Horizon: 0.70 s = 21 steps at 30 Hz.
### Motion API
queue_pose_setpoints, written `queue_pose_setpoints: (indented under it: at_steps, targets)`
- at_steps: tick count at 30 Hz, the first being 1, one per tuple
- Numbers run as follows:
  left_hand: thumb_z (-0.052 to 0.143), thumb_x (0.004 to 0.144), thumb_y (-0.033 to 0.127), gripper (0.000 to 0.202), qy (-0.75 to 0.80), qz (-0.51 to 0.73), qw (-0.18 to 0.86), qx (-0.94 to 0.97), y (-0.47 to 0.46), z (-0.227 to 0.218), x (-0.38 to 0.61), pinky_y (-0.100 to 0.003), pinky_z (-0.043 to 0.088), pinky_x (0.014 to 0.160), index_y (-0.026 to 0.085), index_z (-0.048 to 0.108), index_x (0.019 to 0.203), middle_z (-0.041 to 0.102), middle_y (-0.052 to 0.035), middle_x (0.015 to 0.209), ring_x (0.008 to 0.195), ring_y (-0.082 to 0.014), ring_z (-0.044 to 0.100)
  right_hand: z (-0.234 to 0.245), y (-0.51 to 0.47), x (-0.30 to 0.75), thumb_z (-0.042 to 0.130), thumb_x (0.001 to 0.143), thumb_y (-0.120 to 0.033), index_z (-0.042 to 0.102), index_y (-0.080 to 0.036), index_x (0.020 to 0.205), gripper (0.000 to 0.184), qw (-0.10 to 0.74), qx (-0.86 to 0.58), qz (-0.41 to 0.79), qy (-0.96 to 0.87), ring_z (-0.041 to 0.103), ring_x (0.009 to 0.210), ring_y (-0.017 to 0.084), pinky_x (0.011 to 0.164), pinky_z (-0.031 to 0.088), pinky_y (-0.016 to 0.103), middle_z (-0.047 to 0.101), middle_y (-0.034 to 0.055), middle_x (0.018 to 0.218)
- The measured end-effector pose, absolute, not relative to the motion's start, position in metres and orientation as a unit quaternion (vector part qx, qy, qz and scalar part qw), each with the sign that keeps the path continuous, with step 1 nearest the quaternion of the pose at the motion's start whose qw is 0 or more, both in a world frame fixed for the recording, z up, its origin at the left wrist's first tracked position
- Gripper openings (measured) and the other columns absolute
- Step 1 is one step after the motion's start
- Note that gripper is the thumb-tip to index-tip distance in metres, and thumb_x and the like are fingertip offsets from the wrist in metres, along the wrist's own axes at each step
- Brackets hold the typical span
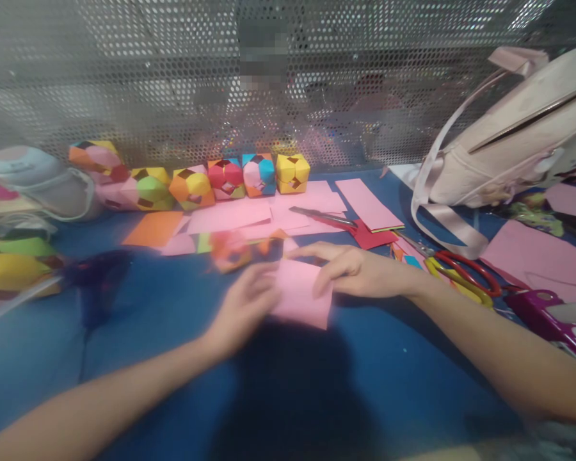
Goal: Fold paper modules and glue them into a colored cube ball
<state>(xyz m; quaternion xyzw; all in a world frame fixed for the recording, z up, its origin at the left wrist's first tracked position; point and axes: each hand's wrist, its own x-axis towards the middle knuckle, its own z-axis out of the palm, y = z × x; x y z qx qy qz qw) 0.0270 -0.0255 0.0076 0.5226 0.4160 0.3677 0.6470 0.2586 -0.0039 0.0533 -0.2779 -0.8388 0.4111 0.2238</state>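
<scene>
A pink paper sheet [301, 296] lies on the blue table [173, 333] in front of me. My left hand [246, 307] rests on its left edge, fingers curled and blurred by motion. My right hand [355, 270] lies flat on the sheet's top right part, fingers stretched out to the left. Just behind the sheet sits a blurred multicoloured folded paper piece [233, 251].
A row of coloured paper cubes [225, 179] lines the perforated metal wall [221, 77]. Loose pink strips [369, 203], orange paper [153, 229], red-and-yellow scissors [461, 272], a second pair of scissors [324, 216], a pink bag [518, 134] and a purple tool [547, 317] lie around.
</scene>
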Motion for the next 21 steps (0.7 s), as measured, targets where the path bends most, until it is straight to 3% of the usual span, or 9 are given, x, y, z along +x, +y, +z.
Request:
queue_pose_setpoints:
  at_steps: [3,6,9,11,13,16,21]
  targets:
    - [0.062,0.077,0.024,0.04,0.421,0.361,0.61,0.566,-0.027,0.003,0.03,-0.025,0.05,0.061,0.018,0.048,0.114,0.061,-0.0001,0.078,0.063,-0.0109,0.06,0.059,-0.004,0.26,0.045,0.08,-0.006,0.069,-0.021,0.099,0.033,0.236,-0.305,0.45,-0.806,0.048,0.122,0.017,0.099,0.039,0.036,0.054,0.0054,0.13]
    - [0.057,0.079,0.021,0.039,0.428,0.346,0.553,0.625,-0.028,-0.001,0.032,-0.024,0.05,0.062,0.018,0.047,0.117,0.062,-0.0006,0.078,0.064,-0.0107,0.061,0.062,-0.007,0.256,0.051,0.083,-0.022,0.06,-0.017,0.112,0.031,0.242,-0.392,0.48,-0.747,0.061,0.097,0.017,0.079,0.05,0.032,0.065,0.0081,0.109]
    - [0.054,0.08,0.019,0.035,0.443,0.32,0.457,0.701,-0.029,-0.005,0.031,-0.024,0.051,0.066,0.019,0.05,0.115,0.065,-0.0017,0.082,0.071,-0.0123,0.064,0.058,-0.014,0.247,0.064,0.075,-0.027,0.063,-0.015,0.098,0.026,0.182,-0.453,0.43,-0.76,0.06,0.077,0.016,0.067,0.048,0.027,0.067,0.0044,0.09]
    - [0.054,0.08,0.018,0.032,0.443,0.298,0.367,0.762,-0.029,-0.006,0.029,-0.026,0.052,0.071,0.02,0.052,0.112,0.067,-0.0023,0.086,0.077,-0.0133,0.065,0.048,-0.019,0.241,0.06,0.075,-0.018,0.063,-0.015,0.084,0.01,0.165,-0.456,0.377,-0.789,0.057,0.07,0.014,0.063,0.044,0.025,0.064,0.0019,0.08]
    - [0.052,0.081,0.016,0.029,0.425,0.278,0.267,0.819,-0.028,-0.007,0.027,-0.027,0.052,0.076,0.02,0.053,0.11,0.068,-0.0033,0.09,0.08,-0.0141,0.065,0.035,-0.023,0.24,0.053,0.078,-0.01,0.062,-0.015,0.076,0.01,0.194,-0.437,0.316,-0.82,0.056,0.069,0.013,0.064,0.042,0.025,0.062,0.0015,0.075]
    - [0.046,0.084,0.013,0.026,0.379,0.256,0.167,0.873,-0.026,-0.008,0.024,-0.028,0.052,0.075,0.017,0.054,0.109,0.068,-0.0056,0.089,0.079,-0.0146,0.065,0.012,-0.027,0.245,0.051,0.081,-0.008,0.06,-0.015,0.074,0.012,0.243,-0.38,0.194,-0.871,0.055,0.073,0.015,0.07,0.041,0.028,0.06,0.0031,0.073]
    - [0.043,0.087,0.015,0.021,0.342,0.237,0.135,0.899,-0.023,-0.006,0.02,-0.027,0.052,0.07,0.015,0.056,0.103,0.067,-0.0064,0.084,0.077,-0.0148,0.063,-0.011,-0.033,0.257,0.044,0.09,-0.015,0.06,-0.015,0.081,0.018,0.266,-0.308,0.059,-0.912,0.052,0.073,0.016,0.066,0.037,0.029,0.063,0.0072,0.078]
